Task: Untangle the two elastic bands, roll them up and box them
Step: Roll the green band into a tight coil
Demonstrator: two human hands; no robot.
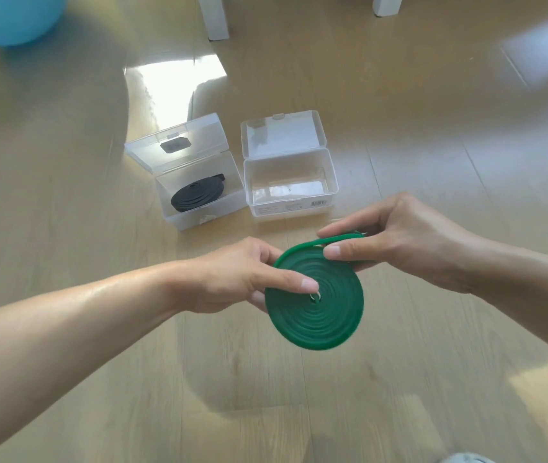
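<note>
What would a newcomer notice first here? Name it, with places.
The green band, rolled into a flat coil, sits in mid-frame above the wood floor; the left hand grips it at its centre while the right hand pinches its loose tail. Behind it stand two clear boxes with lids open: the left box holds a coiled black band, the right box holds no band.
</note>
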